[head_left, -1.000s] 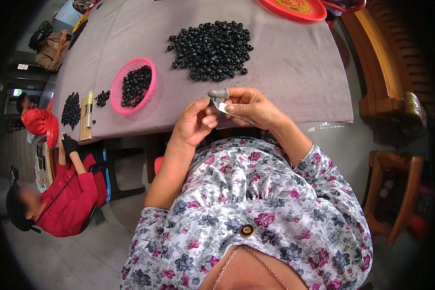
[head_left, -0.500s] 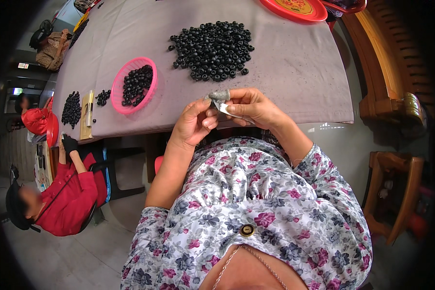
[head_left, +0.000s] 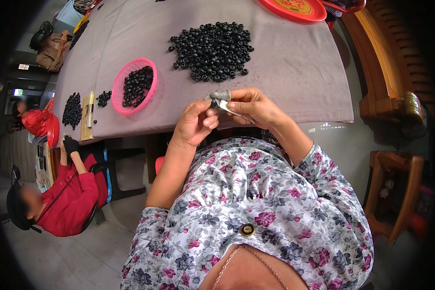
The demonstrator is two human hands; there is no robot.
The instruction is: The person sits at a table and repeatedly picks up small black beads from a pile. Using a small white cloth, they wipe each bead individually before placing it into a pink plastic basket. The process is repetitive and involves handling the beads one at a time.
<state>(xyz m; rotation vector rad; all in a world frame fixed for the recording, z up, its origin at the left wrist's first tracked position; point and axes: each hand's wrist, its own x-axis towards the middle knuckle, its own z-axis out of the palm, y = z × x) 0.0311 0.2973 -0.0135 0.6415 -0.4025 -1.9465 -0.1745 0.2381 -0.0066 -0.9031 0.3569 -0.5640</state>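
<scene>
At the near table edge, both of my hands meet. My left hand (head_left: 195,122) is closed, its thumb and fingers pinching a small black bead (head_left: 214,103) that is mostly hidden. My right hand (head_left: 258,107) grips a thin, folded-looking white strip (head_left: 233,111), whose tip touches or nearly touches the bead. A grey cloth finger cover (head_left: 221,95) wraps the right index fingertip, which curls over the bead. Just beyond my hands lies a large heap of black beads (head_left: 211,50), with dark dust scattered beside it.
A pink basket (head_left: 154,89) of black beads stands left on the grey tablecloth (head_left: 295,72). Smaller bead piles (head_left: 72,110) lie past it. A red plate (head_left: 295,9) sits far right. A co-worker in red (head_left: 72,203) works at left; wooden furniture (head_left: 386,72) stands right.
The white strip between my right fingers has tilted slightly against the bead. My hands stay in nearly the same place.
</scene>
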